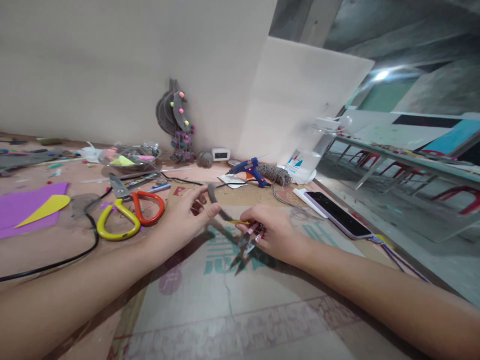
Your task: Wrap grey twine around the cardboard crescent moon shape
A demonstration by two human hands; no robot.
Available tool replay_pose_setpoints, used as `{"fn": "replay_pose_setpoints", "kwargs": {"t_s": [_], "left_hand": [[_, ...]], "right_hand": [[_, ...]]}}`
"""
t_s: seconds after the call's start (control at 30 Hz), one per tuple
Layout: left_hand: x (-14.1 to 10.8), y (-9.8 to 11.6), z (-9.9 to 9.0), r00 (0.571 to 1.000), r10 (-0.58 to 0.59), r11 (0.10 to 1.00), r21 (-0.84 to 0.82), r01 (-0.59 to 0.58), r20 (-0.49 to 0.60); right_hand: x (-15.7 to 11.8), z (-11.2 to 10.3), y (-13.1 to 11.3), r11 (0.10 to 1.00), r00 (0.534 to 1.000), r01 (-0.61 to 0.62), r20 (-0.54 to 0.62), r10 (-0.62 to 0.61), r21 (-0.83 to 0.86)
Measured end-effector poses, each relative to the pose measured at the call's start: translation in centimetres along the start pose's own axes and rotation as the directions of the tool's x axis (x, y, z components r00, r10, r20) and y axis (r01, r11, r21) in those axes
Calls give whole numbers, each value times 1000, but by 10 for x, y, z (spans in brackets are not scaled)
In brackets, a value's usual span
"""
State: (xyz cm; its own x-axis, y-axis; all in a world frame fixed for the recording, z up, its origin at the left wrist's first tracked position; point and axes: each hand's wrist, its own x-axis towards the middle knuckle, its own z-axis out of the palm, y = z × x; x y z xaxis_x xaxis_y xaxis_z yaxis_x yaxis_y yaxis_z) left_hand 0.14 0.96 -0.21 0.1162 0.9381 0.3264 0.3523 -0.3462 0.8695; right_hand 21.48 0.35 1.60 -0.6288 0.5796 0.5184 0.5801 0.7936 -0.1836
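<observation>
We log the grey strip mid-frame, its lower end clamped in the right hand, the left hand, digits apart, beside it; a right-wrist twist could make the pointed tool there nick it.

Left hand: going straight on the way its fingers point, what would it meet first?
Most likely the curved grey strip, just at the left hand's fingertips; depth is unclear, so they may already touch. The blue glue gun lies farther off.

Glue gun and scissors suggest a craft workshop.
</observation>
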Motion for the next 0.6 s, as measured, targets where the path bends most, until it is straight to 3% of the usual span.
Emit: {"fn": "replay_pose_setpoints", "kwargs": {"t_s": [0.13, 0.27, 0.37, 0.47, 0.6], "left_hand": [[-1, 4, -1, 1000, -19, 1000, 23, 19, 11], [1, 6, -4, 1000, -3, 1000, -19, 3, -14], [3, 3, -5, 998, -57, 993, -102, 54, -24], [3, 1, -4, 993, -115, 972, -207, 111, -7], [3, 3, -3, 985, -174, 928, -333, 169, 15]], "right_hand": [[-1, -1, -5, 958, 965, 260, 66, -253, -122], [-1, -3, -10, 940, 943, 321, 127, -307, -110], [1, -8, -9, 978, 970, 203, 149, -194, -48], [5, -10, 2, 999, 996, -28, 78, 31, -36], [11, -1, 33, 978, 980, -197, -6, 197, -62]]}}
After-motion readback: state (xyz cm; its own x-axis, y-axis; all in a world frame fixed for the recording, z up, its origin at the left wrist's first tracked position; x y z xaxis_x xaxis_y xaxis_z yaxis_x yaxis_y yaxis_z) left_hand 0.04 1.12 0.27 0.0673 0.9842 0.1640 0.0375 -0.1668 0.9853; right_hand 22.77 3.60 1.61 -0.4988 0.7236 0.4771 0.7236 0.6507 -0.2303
